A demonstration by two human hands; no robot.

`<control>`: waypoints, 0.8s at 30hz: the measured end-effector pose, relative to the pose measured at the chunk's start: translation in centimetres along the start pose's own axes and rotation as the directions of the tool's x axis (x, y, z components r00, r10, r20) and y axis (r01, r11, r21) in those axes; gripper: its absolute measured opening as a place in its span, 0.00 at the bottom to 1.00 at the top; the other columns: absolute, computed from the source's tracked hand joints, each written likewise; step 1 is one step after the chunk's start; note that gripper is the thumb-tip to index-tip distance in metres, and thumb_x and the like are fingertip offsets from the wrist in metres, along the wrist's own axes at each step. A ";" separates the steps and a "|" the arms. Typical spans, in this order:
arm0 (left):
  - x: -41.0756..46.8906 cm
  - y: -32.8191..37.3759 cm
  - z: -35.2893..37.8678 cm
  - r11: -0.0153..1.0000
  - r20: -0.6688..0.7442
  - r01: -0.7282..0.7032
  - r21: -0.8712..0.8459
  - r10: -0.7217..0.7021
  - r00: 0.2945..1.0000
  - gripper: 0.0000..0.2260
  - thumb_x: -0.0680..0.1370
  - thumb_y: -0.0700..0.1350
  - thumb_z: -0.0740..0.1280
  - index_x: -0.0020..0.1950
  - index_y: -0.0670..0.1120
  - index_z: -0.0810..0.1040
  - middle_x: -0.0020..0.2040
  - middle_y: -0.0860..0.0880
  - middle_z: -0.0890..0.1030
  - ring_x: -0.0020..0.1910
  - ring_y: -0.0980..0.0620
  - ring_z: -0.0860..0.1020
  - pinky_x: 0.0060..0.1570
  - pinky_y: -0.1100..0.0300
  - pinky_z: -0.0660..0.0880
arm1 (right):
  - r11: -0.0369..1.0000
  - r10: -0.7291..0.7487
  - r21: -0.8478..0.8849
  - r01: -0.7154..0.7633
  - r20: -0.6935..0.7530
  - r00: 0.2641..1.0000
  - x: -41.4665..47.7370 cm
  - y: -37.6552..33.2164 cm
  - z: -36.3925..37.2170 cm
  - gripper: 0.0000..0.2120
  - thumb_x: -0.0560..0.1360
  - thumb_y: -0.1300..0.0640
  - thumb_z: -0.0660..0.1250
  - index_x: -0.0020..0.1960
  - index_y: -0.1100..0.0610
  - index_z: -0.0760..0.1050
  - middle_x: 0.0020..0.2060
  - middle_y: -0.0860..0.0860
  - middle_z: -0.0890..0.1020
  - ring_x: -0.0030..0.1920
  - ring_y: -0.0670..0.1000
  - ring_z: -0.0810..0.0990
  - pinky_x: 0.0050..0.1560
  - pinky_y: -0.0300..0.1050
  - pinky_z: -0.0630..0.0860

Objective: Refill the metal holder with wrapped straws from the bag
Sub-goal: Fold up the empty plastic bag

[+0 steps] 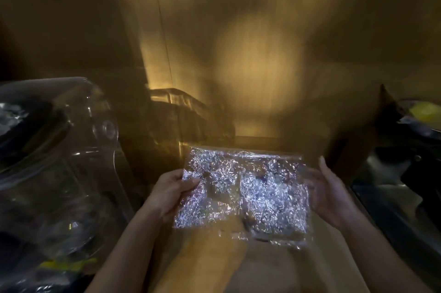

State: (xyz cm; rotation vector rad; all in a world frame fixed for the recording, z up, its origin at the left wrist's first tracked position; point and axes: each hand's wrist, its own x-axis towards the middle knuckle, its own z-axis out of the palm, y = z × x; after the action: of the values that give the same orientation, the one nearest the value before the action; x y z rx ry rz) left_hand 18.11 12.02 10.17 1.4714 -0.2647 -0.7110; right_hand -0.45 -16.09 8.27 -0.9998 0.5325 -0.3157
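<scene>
Both hands hold a clear bag out flat in front of the person, low in the view at about 6 o'clock. The bag glitters with crinkled silvery and purplish reflections, and the blur makes it impossible to tell what lies inside.

The left hand grips the bag's left edge, at 9 o'clock of the bag. Its thumb lies on top of the plastic and the other fingers curl under, so it is clamped on the bag. The right hand sits at the bag's right edge, at 3 o'clock. Its palm faces inward with the fingers spread and pointing up; they press the edge, but whether they close around it cannot be told.

A wooden wall fills the upper half, lit in warm patches, with a thin vertical seam left of centre. At 9 o'clock of the view a large clear plastic container bulges in, with dark shapes inside and something yellow near its base. Behind the bag, at 11 o'clock of it, stands a blurred boxy object with shiny edges. At 3 o'clock of the view lies a dark cluttered area with a yellow item on top.
</scene>
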 end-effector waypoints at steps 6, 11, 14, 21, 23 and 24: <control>0.5 -0.1 -0.2 0.996 -0.058 -0.060 0.072 0.065 0.996 0.06 0.71 0.35 0.69 0.45 0.33 0.77 0.34 0.42 0.77 0.28 0.51 0.73 0.25 0.62 0.69 | 0.952 -0.037 -0.305 0.037 0.005 0.999 -0.5 2.1 0.2 0.08 0.60 0.64 0.73 0.39 0.63 0.79 0.30 0.57 0.83 0.30 0.52 0.81 0.27 0.38 0.76; 0.3 0.3 0.6 0.995 -0.065 -0.086 -0.049 0.083 0.994 0.06 0.71 0.27 0.66 0.37 0.36 0.74 0.31 0.45 0.82 0.32 0.50 0.83 0.30 0.67 0.79 | 0.957 -0.073 -0.282 0.059 -0.039 0.997 -0.3 1.8 0.0 0.19 0.57 0.67 0.73 0.47 0.70 0.75 0.34 0.61 0.83 0.33 0.54 0.82 0.33 0.40 0.80; -0.1 0.5 0.7 0.994 -0.036 -0.103 -0.021 0.102 0.994 0.07 0.71 0.27 0.66 0.38 0.37 0.72 0.30 0.45 0.82 0.31 0.54 0.83 0.30 0.68 0.78 | 0.957 -0.055 -0.287 0.053 0.001 0.998 -0.9 1.6 -0.1 0.20 0.58 0.71 0.72 0.50 0.68 0.75 0.36 0.60 0.84 0.36 0.53 0.84 0.36 0.40 0.81; -0.5 1.5 0.5 0.986 -0.019 -0.144 0.085 0.146 0.989 0.10 0.70 0.26 0.66 0.37 0.41 0.75 0.29 0.48 0.82 0.29 0.55 0.80 0.28 0.66 0.76 | 0.869 -0.172 -0.481 0.118 -0.070 0.983 -1.4 0.5 -0.3 0.24 0.67 0.70 0.70 0.61 0.62 0.70 0.55 0.62 0.79 0.52 0.58 0.79 0.49 0.46 0.75; -0.5 2.1 0.5 0.982 0.011 -0.151 0.117 0.151 0.988 0.11 0.70 0.25 0.65 0.38 0.41 0.75 0.33 0.44 0.81 0.29 0.55 0.80 0.27 0.68 0.76 | 0.783 -0.300 -0.596 0.180 -0.108 0.948 -1.4 -0.9 0.1 0.23 0.67 0.65 0.72 0.61 0.57 0.71 0.55 0.56 0.78 0.53 0.53 0.77 0.50 0.43 0.74; -0.6 2.4 0.5 0.973 0.042 -0.164 0.161 0.160 0.986 0.12 0.70 0.24 0.65 0.39 0.41 0.75 0.35 0.42 0.80 0.29 0.56 0.80 0.27 0.68 0.76 | 0.734 -0.336 -0.648 0.203 -0.086 0.938 -1.5 -1.5 0.5 0.24 0.67 0.63 0.73 0.61 0.54 0.72 0.55 0.52 0.78 0.54 0.51 0.76 0.50 0.42 0.74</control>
State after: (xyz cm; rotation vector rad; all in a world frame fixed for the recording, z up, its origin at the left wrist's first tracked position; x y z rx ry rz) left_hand 18.06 11.84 12.63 1.5757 -0.4690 -0.5893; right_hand -1.45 -15.78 10.24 -1.7318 0.6964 -0.5213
